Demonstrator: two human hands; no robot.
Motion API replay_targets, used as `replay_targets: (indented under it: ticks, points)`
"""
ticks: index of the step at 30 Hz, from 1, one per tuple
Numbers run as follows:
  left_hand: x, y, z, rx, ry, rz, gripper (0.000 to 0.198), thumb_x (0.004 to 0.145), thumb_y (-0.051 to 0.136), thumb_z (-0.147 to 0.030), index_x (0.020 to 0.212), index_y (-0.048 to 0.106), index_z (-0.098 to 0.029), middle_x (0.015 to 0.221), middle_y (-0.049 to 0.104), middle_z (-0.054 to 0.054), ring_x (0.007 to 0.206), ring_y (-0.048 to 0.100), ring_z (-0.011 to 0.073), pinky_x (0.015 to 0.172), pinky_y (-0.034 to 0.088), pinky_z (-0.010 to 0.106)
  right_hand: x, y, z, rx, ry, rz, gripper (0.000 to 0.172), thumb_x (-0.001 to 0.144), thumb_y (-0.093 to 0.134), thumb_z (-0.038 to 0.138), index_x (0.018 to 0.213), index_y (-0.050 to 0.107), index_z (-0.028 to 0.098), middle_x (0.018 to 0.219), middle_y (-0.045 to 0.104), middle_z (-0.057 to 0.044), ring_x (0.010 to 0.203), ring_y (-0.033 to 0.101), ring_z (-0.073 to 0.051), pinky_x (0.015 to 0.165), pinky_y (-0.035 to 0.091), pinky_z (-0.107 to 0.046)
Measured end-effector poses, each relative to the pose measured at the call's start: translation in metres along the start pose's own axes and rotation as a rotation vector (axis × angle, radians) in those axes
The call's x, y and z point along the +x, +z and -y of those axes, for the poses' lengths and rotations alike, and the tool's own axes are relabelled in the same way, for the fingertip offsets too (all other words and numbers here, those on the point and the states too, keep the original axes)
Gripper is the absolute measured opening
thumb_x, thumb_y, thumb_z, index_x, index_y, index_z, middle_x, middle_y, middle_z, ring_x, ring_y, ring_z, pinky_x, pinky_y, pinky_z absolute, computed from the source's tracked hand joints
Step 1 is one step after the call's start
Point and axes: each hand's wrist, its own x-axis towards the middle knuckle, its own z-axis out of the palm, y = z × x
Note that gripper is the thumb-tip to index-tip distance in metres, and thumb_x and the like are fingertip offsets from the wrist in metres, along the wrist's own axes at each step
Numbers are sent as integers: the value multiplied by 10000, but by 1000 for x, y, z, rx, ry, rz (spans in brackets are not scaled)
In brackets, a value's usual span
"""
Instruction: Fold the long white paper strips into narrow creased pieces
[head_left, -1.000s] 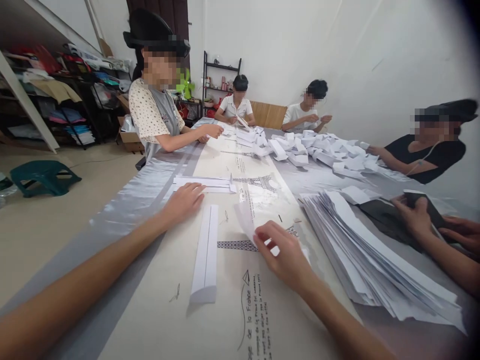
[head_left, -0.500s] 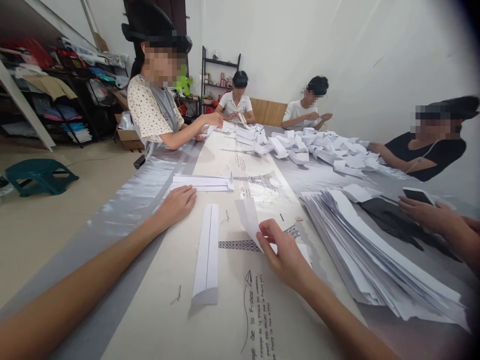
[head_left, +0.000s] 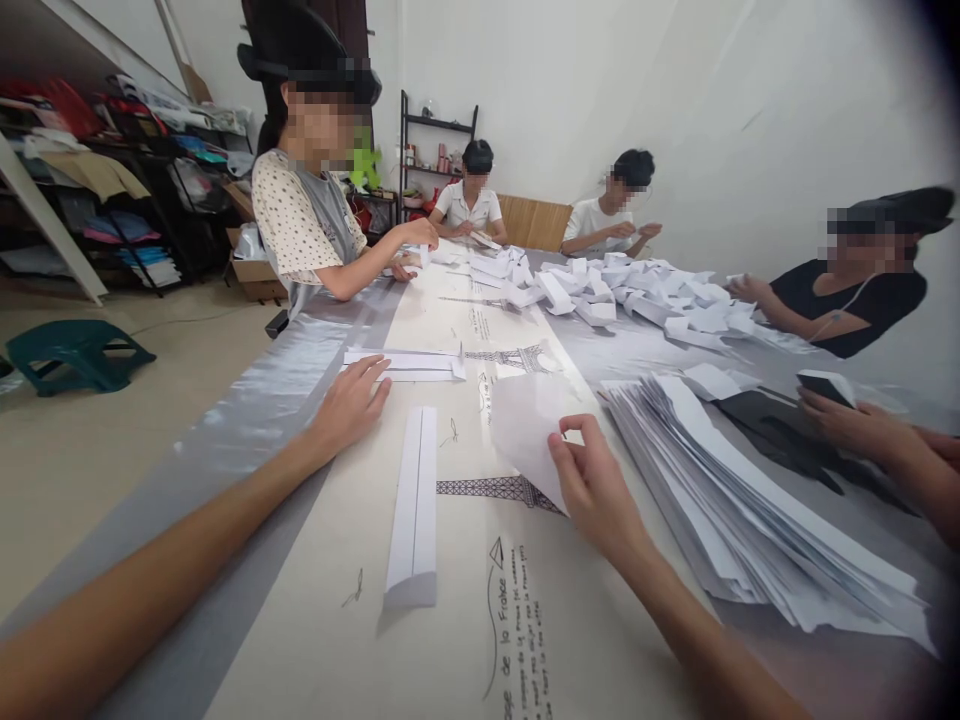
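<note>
In the head view, my right hand (head_left: 600,480) pinches the right edge of a thin white paper sheet (head_left: 525,425), raised a little above the table runner. My left hand (head_left: 358,402) lies with fingers stretched out, its fingertips on the left end of a folded paper strip (head_left: 424,366) that points across the table. Between my hands, nearer to me, a second folded paper strip (head_left: 412,510) rests flat with a crease line down its length and a curled near end.
To the right lies a thick stack of papers (head_left: 750,510), beside it a co-worker's hand (head_left: 862,420) holding white paper. A heap of folded papers (head_left: 637,290) covers the far right of the table. Co-workers sit around; a green stool (head_left: 79,352) stands on the floor at left.
My right hand has moved slightly right and up with the sheet, which now shows broader and flatter. My left fingers have shifted a little onto the far strip.
</note>
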Motion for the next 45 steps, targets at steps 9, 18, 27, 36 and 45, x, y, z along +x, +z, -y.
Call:
replay_targets:
  ticks: [9,18,27,36,45]
  points:
    - [-47,-19,-154,-1110,-285,727,505,928,567,-630,706,620,-179,619,648,55,520,591,149,495,414,263,-2,4,9,400,227,51,443,904,586,657,1082,447,276,667,609,30,488,541,-174,402,400,-242]
    - [-48,-21,-140,-1116,-468,462,403,846,724,-514,1042,595,-185,526,593,-41,317,456,103,346,281,229,-3,5,15,453,240,397,619,876,731,476,1397,442,310,1204,718,-96,887,739,-260,679,628,-402]
    - [-42,2,-114,-1168,-557,297,377,902,655,-505,726,564,-184,545,592,0,433,559,135,426,360,238,-1,11,-6,164,64,395,611,924,669,399,1477,434,292,923,707,-20,685,670,-191,577,580,-358]
    - [-42,15,-98,-1316,-641,115,475,769,793,-454,1152,676,-199,955,756,66,760,709,225,644,544,302,1,15,-10,259,87,472,558,937,642,399,1457,498,260,1019,697,-45,816,682,-196,690,586,-375]
    - [-41,22,-90,-1284,-632,-114,490,799,756,-443,1204,674,-179,1091,747,86,914,711,221,704,560,277,14,-4,-13,221,37,503,370,952,633,427,1269,697,248,1152,722,-90,992,703,-257,790,601,-420]
